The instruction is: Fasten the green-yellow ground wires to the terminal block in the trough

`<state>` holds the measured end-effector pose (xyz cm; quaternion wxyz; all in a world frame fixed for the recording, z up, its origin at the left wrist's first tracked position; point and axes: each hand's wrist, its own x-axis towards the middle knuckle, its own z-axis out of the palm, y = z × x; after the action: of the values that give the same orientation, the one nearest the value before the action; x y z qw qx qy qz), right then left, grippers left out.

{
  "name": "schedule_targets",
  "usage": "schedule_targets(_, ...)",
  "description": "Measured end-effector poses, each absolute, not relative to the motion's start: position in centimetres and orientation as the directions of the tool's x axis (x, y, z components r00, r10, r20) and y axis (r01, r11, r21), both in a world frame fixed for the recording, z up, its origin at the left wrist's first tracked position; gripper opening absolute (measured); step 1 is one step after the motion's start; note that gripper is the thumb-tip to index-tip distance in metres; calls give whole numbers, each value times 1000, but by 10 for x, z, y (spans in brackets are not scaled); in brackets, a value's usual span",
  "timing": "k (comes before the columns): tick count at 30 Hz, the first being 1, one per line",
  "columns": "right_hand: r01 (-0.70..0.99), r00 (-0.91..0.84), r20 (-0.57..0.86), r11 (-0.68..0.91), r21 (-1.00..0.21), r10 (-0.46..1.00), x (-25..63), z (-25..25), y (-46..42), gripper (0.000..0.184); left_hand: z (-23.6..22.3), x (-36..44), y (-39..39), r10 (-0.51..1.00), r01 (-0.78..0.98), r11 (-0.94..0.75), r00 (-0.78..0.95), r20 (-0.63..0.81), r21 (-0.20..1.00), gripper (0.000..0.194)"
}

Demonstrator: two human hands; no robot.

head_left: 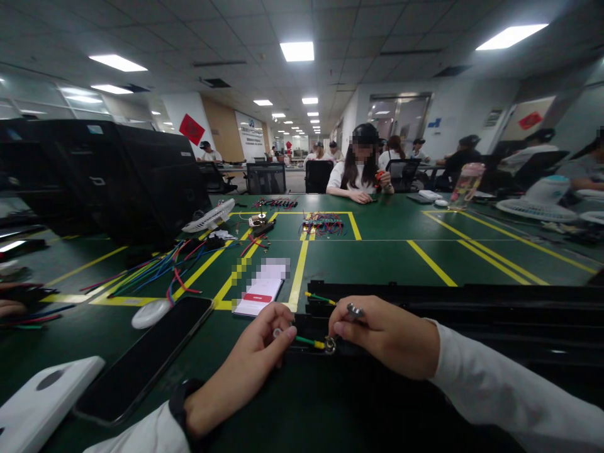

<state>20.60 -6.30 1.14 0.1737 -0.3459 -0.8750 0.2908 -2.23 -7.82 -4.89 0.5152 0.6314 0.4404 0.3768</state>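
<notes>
My left hand [262,343] pinches a green wire [304,340] near its end, and a small ring-like piece [277,332] shows at the fingertips. The wire's yellow sleeve [319,345] points to the right and meets a round metal piece [330,345] just below my right fingertips. Closed, my right hand [382,330] has a shiny metal piece [355,311] sticking up from between its fingers; the rest of that piece is hidden. Under both hands lies a long black panel [448,314]. Another green wire [321,298] with yellow ends lies behind my right hand.
Left of my hands lie a lit phone [259,289], a dark phone [146,358], a white device [44,402] and a white round case [151,313]. Loose wires [160,270] and wire bundles [323,224] lie farther back. A person [361,163] sits across the green table [377,258].
</notes>
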Motion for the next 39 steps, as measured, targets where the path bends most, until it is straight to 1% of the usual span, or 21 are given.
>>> schedule_targets(3, 480, -695, 124, 585, -654, 709, 206, 13, -63, 20, -48, -21, -77, 944, 168, -81, 329, 21, 983, 16)
schedule_targets(5, 470, -654, 146, 550, -691, 742, 206, 14, -63, 20, -48, -21, -77, 943, 171, -82, 332, 21, 982, 16)
schedule_targets(7, 489, -589, 174, 519, -701, 789, 206, 16, -63, 22, -49, -21, -77, 942, 172, -85, 336, 23, 981, 15)
schedule_targets(9, 531, -543, 197, 515, -673, 816, 205, 17, -65, 26, -49, -22, -76, 941, 174, -86, 338, 23, 981, 15)
schedule_targets(11, 568, -536, 207, 531, -629, 819, 204, 16, -67, 28, -50, -22, -76, 942, 178, -86, 336, 22, 980, 15)
schedule_targets(16, 608, -572, 193, 570, -552, 798, 199, 13, -72, 23, -52, -23, -76, 940, 176, -95, 339, 31, 980, 15)
schedule_targets(22, 616, -606, 148, 579, -534, 781, 199, 11, -72, 21, -50, -23, -77, 943, 165, -101, 331, 41, 981, 16)
schedule_targets(26, 620, -606, 148, 581, -527, 781, 198, 11, -72, 18, -50, -23, -78, 944, 149, -90, 328, 37, 985, 17)
schedule_targets(32, 589, -642, 96, 569, -573, 761, 200, 12, -70, 17, -51, -23, -77, 947, 154, -82, 320, 29, 985, 18)
schedule_targets(36, 538, -665, 106, 573, -619, 739, 202, 14, -68, 18, -51, -23, -77, 945, 155, -90, 325, 35, 984, 17)
schedule_targets(39, 541, -636, 116, 548, -638, 763, 204, 15, -68, 19, -52, -23, -77, 945, 154, -91, 325, 36, 984, 16)
